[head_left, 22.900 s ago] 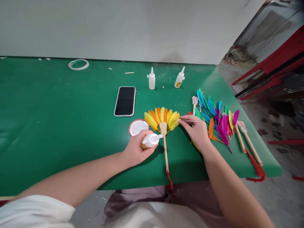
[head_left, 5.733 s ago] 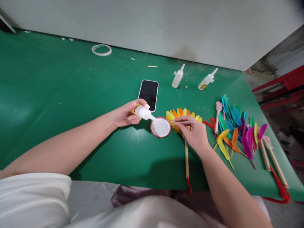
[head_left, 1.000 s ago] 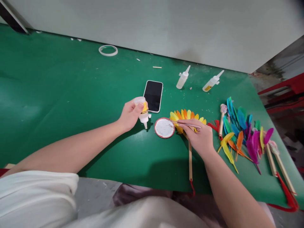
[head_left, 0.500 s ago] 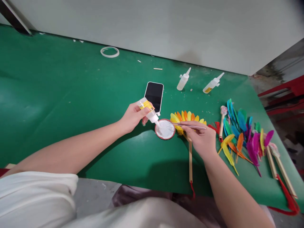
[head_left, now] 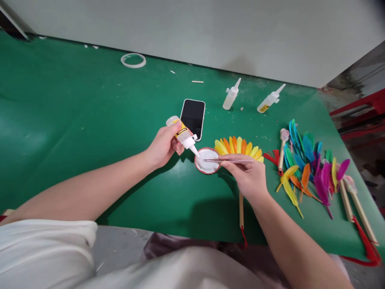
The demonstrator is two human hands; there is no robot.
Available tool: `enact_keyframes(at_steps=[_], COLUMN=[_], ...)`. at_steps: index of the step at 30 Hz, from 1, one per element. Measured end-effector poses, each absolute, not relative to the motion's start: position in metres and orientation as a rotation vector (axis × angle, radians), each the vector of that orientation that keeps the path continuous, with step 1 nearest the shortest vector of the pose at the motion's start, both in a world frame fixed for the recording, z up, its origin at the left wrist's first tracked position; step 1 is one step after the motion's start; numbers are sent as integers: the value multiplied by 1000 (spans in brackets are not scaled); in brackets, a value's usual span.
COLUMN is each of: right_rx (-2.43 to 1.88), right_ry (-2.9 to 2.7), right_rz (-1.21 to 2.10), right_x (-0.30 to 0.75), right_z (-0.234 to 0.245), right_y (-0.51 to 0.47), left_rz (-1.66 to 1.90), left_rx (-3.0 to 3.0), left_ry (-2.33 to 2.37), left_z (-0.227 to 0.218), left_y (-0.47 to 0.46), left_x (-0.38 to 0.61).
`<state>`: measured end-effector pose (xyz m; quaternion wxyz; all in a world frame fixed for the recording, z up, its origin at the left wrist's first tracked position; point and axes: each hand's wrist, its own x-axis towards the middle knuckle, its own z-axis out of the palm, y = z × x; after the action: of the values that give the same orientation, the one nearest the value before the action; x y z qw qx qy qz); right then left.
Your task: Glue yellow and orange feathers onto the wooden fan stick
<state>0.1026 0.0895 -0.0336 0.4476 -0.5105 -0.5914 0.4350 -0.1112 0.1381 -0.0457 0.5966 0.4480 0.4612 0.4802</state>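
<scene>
Squeeze bottle [head_left: 182, 132], gripped in the person's left hand [head_left: 164, 145], tilts nozzle-down over the red-rimmed white disc [head_left: 207, 166] on green table [head_left: 75, 100]. Right hand [head_left: 251, 176] pinches tweezers [head_left: 213, 160], tips over disc; contact unclear. Feather fan [head_left: 239, 144] partly hidden behind that hand. Dark object [head_left: 11, 26] cut off, upper left.

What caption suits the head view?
Left hand holds a tilted bottle at a red-rimmed dish; right hand, tweezers.

At ten o'clock of the red-rimmed dish [head_left: 207, 165], the yellow-labelled bottle [head_left: 185, 139] tilts nozzle-down; tweezers [head_left: 214, 160] at three, yellow-orange fan [head_left: 239, 146] at two.
</scene>
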Motion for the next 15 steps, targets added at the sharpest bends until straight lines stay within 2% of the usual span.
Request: enact_keyframes(at_steps=[15], right_rx=[-1243], right_ry=[-1438], right_rz=[1089], right_x=[102], right_z=[-35], right_y=[91], left_rz=[1118], left_rx=[1068], left_ry=[1075], left_z=[-43], left_y=[134], left_x=[-110])
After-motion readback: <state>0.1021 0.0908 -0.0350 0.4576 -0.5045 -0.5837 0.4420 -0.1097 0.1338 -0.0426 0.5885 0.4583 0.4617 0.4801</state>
